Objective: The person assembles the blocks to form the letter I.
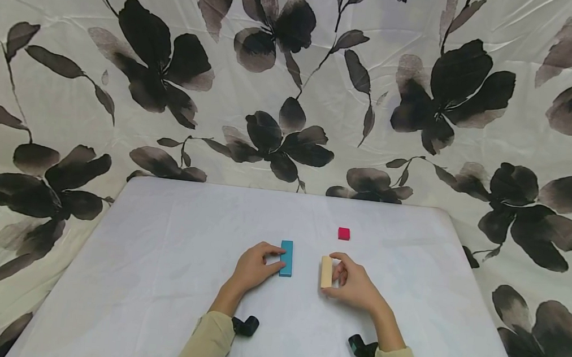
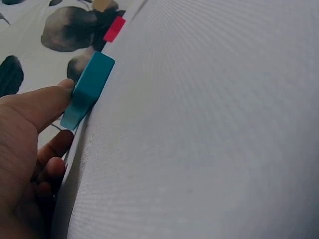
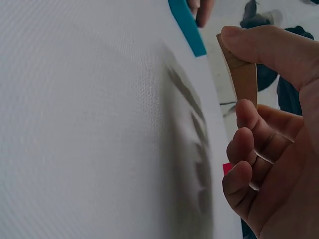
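Observation:
A blue rectangular block (image 1: 286, 259) lies lengthwise away from me near the middle of the white table. My left hand (image 1: 254, 266) pinches its left side with thumb and index finger; in the left wrist view the thumb presses on the blue block (image 2: 89, 89). To the right, my right hand (image 1: 355, 284) holds a pale wooden block (image 1: 326, 272) by its two ends, thumb at the near end and index finger at the far one. In the right wrist view the wooden block (image 3: 242, 74) shows between thumb and fingers, with the hand's shadow on the tabletop.
A small red block (image 1: 344, 234) sits farther back, beyond the wooden block. The white table (image 1: 154, 280) ends at a back edge, behind which hangs a floral cloth (image 1: 284, 87). Black wrist devices (image 1: 246, 326) are worn at both cuffs.

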{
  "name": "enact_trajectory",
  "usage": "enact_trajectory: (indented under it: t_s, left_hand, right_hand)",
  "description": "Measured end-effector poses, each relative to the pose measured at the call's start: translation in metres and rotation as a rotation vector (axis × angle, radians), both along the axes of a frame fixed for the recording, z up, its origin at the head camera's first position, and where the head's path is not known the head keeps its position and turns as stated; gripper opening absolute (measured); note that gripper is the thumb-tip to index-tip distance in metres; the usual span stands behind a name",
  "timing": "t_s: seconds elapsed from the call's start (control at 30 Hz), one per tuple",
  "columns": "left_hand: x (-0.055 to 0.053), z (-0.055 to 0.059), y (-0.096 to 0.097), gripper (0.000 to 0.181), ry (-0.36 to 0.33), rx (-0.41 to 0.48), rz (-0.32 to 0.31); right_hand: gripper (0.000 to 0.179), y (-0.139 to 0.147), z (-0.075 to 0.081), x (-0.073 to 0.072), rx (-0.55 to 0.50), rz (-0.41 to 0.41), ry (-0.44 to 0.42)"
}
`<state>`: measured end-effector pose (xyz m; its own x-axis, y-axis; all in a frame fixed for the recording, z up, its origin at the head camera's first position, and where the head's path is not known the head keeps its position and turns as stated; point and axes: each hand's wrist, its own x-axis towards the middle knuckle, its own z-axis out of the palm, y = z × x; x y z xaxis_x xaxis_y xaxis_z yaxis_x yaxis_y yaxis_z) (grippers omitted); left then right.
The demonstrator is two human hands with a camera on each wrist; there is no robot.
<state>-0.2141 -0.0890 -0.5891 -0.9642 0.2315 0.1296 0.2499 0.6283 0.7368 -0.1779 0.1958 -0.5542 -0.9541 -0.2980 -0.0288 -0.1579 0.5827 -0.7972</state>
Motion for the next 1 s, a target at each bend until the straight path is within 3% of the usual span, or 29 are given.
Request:
enact_trajectory:
  t_s: [1.0]
  left_hand:
    - [-0.001, -0.002, 0.0, 0.029, -0.001, -0.018, 0.001]
  right_hand:
    - [0.073, -0.041, -0.006, 0.018, -0.014, 0.084, 0.015]
